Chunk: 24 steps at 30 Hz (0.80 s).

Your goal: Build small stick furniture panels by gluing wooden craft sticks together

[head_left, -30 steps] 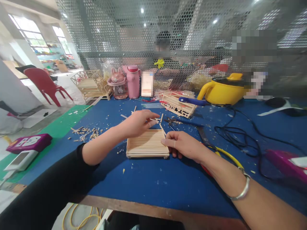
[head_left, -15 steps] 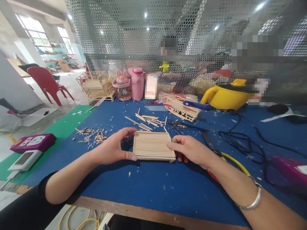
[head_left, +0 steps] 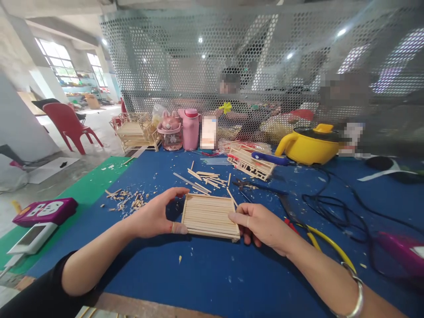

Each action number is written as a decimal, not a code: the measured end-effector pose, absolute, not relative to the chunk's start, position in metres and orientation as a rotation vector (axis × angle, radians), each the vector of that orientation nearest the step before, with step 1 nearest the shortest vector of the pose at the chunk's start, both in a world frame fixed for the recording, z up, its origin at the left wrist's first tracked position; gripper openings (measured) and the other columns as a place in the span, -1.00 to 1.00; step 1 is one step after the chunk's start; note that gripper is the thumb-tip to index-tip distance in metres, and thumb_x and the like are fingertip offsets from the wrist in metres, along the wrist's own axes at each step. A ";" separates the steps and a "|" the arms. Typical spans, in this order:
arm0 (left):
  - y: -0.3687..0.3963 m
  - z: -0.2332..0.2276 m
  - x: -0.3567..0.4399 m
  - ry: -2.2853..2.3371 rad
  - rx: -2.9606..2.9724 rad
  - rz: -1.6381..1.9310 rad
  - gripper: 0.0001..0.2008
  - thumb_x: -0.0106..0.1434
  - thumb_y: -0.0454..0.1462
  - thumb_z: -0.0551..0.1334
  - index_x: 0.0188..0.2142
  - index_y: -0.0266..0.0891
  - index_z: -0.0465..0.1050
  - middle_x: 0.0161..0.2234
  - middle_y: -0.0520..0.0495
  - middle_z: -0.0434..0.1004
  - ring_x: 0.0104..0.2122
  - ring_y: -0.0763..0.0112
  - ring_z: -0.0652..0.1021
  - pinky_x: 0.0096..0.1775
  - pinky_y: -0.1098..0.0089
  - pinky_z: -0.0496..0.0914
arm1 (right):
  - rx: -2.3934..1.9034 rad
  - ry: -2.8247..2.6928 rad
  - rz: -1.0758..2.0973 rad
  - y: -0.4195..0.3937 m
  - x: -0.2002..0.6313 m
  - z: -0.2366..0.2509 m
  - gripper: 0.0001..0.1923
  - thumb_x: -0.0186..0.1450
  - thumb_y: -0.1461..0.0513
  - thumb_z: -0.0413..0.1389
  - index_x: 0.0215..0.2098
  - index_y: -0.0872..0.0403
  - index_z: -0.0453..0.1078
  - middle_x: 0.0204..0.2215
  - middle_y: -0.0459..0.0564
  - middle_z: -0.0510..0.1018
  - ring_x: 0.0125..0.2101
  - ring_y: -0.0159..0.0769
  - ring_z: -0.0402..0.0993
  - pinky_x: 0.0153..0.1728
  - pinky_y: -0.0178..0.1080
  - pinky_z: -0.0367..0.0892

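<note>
A flat panel of glued wooden sticks [head_left: 209,214] lies on the blue table top [head_left: 215,269] in front of me. My left hand [head_left: 155,216] grips its left edge, thumb on the near corner and index finger at the far corner. My right hand [head_left: 263,223] holds the panel's right edge with thumb and fingers. Loose wooden sticks [head_left: 205,176] lie scattered just beyond the panel.
Beyond the sticks sit a small stick frame [head_left: 251,162], black pliers [head_left: 255,185], a yellow pot [head_left: 309,143], pink bottles [head_left: 180,128] and a stick model [head_left: 134,131]. Black cables [head_left: 334,207] and yellow-handled cutters [head_left: 318,238] lie right. Wood scraps [head_left: 127,201], a purple power strip [head_left: 44,211] left. People behind mesh.
My left hand came back from the loose sticks to the panel's left edge and now grips it. The right hand stayed on the right edge. The view tilted up slightly.
</note>
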<state>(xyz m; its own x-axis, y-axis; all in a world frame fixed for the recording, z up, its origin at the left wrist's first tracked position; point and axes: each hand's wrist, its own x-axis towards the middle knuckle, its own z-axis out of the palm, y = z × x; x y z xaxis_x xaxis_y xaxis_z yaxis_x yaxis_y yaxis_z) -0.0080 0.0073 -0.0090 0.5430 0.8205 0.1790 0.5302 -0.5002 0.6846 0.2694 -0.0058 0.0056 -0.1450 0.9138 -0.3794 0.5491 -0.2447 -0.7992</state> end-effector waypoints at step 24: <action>0.009 0.015 0.110 1.035 2.546 0.366 0.05 -0.01 0.14 0.23 0.29 -0.18 -0.28 0.20 -0.25 0.21 0.19 0.02 0.22 0.17 -0.18 -0.13 | -1.626 -1.612 1.452 -0.007 0.274 0.004 -0.77 0.23 0.19 0.05 -0.55 0.08 0.19 -0.76 -0.22 0.37 -0.80 -0.53 0.25 -0.81 -0.46 0.15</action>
